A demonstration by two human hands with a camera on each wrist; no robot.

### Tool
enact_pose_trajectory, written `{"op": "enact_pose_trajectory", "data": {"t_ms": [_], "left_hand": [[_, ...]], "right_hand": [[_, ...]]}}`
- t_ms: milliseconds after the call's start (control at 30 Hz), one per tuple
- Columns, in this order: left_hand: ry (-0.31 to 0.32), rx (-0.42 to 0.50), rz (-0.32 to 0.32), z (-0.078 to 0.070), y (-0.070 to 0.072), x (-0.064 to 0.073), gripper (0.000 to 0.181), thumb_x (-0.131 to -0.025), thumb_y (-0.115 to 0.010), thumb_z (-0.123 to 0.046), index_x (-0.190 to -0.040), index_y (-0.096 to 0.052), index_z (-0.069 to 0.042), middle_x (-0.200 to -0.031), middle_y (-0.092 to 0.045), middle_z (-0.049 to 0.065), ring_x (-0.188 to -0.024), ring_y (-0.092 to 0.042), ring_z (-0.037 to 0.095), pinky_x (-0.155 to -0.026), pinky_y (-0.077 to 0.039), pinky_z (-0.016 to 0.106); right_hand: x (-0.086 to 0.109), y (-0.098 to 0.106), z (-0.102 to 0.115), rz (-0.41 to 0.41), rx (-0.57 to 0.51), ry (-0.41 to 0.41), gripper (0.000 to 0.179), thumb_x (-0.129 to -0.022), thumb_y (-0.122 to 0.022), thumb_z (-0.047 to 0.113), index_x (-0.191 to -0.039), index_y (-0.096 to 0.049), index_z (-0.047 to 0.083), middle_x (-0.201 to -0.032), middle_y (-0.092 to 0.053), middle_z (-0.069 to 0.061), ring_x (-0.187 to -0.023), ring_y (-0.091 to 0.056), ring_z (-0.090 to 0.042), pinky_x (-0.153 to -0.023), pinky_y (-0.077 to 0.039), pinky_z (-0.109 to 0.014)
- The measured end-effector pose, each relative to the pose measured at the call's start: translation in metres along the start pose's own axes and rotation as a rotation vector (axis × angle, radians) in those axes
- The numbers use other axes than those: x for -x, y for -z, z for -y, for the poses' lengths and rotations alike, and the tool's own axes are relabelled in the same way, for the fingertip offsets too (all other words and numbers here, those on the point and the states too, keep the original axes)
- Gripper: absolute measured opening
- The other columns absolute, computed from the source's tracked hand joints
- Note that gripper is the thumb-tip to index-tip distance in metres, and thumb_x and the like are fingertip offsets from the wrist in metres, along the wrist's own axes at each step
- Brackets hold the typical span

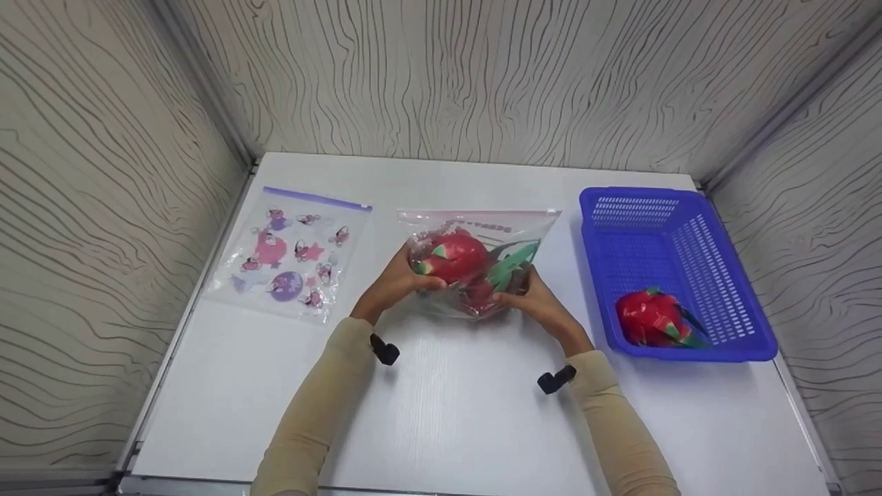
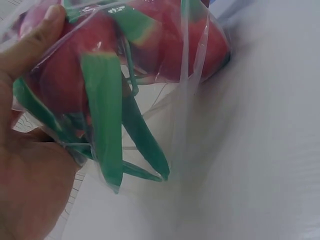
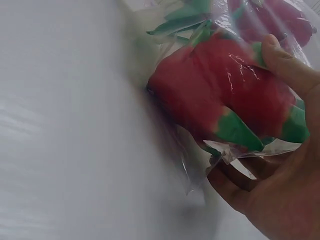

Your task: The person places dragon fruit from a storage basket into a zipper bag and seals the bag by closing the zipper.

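Between my two hands is a clear plastic slider bag (image 1: 482, 234), its straight top edge toward the back and a white slider at the right end. Two red dragon fruits with green scales are inside, one (image 1: 458, 255) on the left and the other (image 1: 475, 295) lower right. My left hand (image 1: 400, 281) grips the bag's left side, thumb over the front and fingers behind. On the opposite side, my right hand (image 1: 539, 302) holds the lower right part the same way. The wrist views show plastic wrinkled over a fruit (image 2: 65, 75) near the left thumb and another (image 3: 215, 90) beside the right thumb.
To the left, a flat printed slider bag (image 1: 289, 255) with a purple top strip lies on the white table (image 1: 427, 399). At the right stands a blue plastic basket (image 1: 623, 255) holding one dragon fruit (image 1: 651, 318) near its front left corner. Wood-patterned panels (image 1: 441, 83) enclose the back and sides.
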State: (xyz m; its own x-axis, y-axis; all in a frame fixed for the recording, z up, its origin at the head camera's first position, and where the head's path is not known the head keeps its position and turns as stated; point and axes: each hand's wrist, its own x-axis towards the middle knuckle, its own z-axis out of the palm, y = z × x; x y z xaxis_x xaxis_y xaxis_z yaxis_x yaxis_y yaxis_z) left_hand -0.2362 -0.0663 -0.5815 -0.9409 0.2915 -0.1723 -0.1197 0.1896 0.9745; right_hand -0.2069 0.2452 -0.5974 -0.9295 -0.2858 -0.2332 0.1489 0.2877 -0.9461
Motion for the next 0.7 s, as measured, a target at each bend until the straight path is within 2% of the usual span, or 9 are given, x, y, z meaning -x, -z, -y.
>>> {"op": "enact_pose_trajectory", "data": {"t_ms": [167,300,433,533,700], "left_hand": [[0.013,0.013,-0.01,0.0012,-0.0007,0.0038,0.122,-0.066,-0.101,-0.047,-0.164,-0.035,-0.015,-0.16,-0.05,0.01,-0.15,-0.048,0.03,-0.126,-0.04,0.052],[0.023,0.003,-0.038,0.0033,-0.0029,0.0052,0.128,-0.064,-0.1,-0.056,-0.165,-0.034,-0.013,-0.162,-0.049,0.013,-0.151,-0.047,0.033,-0.126,-0.04,0.053],[0.016,0.007,-0.074,0.0073,-0.0051,0.0051,0.13,-0.062,-0.097,-0.066,-0.165,-0.035,-0.014,-0.162,-0.049,0.014,-0.152,-0.046,0.034,-0.127,-0.039,0.054],[-0.007,0.027,-0.091,0.008,-0.0067,0.0036,0.132,-0.06,-0.09,-0.078,-0.164,-0.038,-0.015,-0.161,-0.05,0.015,-0.152,-0.047,0.034,-0.126,-0.04,0.052],[-0.046,0.065,-0.14,0.0071,-0.0087,-0.0006,0.145,-0.054,-0.072,-0.092,-0.165,-0.034,-0.008,-0.163,-0.047,0.021,-0.155,-0.043,0.038,-0.128,-0.037,0.053]], "right_hand": [[0.0003,-0.0001,-0.0024,-0.027,0.006,0.002,0.115,-0.087,-0.09,0.034,-0.17,-0.014,0.01,-0.171,-0.033,-0.02,-0.159,-0.031,-0.039,-0.133,-0.022,-0.058],[0.0013,-0.0008,-0.0031,-0.05,-0.012,0.011,0.112,-0.087,-0.091,0.029,-0.169,-0.019,0.005,-0.167,-0.038,-0.024,-0.157,-0.035,-0.041,-0.132,-0.025,-0.056],[0.0014,-0.0027,-0.0041,-0.044,-0.034,0.025,0.105,-0.091,-0.087,0.024,-0.169,-0.019,0.006,-0.169,-0.037,-0.023,-0.16,-0.031,-0.038,-0.134,-0.023,-0.052],[0.0019,-0.0049,-0.0032,-0.036,-0.052,0.033,0.102,-0.095,-0.083,0.027,-0.17,-0.017,0.008,-0.169,-0.036,-0.023,-0.161,-0.03,-0.04,-0.133,-0.026,-0.051],[0.0027,-0.0088,0.0012,0.0,-0.132,0.053,0.105,-0.097,-0.08,0.034,-0.172,-0.009,0.016,-0.17,-0.033,-0.023,-0.16,-0.031,-0.043,-0.132,-0.027,-0.056]]}}
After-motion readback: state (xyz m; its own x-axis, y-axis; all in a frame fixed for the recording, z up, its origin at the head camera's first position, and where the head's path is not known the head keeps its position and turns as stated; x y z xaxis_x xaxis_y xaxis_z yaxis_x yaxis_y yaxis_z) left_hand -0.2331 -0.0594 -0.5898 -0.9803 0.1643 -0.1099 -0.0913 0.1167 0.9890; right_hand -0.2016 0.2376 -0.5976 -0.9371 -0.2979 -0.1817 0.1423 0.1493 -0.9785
